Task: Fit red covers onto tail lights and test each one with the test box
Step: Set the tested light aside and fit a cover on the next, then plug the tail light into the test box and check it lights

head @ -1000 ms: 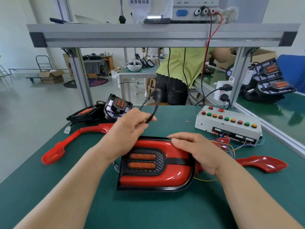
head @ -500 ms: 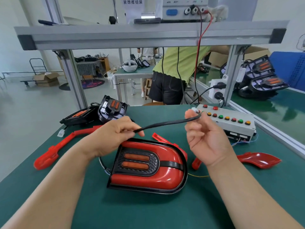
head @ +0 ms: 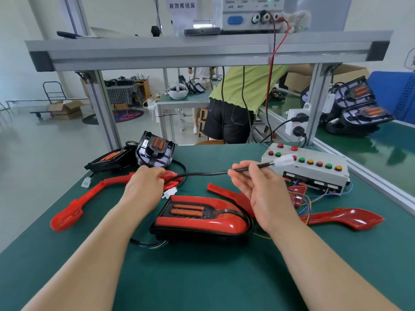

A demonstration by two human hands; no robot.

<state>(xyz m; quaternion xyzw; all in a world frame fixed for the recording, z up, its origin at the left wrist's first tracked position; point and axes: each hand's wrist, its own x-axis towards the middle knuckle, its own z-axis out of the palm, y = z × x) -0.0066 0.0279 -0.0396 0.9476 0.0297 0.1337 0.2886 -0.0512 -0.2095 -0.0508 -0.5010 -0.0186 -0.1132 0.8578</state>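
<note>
Head view: right grip (head: 258, 187) pinches thin black cable (head: 202, 173) behind its white plug (head: 284, 162), near grey test box (head: 314, 173); left grip (head: 143, 182) clasps it; red-covered tail light (head: 202, 221) lies on green counter (head: 202, 277) between both grips

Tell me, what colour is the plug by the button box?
White: the plug on the cable, best in the head view.

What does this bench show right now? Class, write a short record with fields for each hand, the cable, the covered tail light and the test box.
Left grip: left hand holds the black cable
Right grip: right hand pinches the cable near its white connector
Connector: held up, unplugged, before the test box in this view
Light: the tail light has its red cover fitted and lies on the green table
Spares: loose red covers lie on either side
</note>
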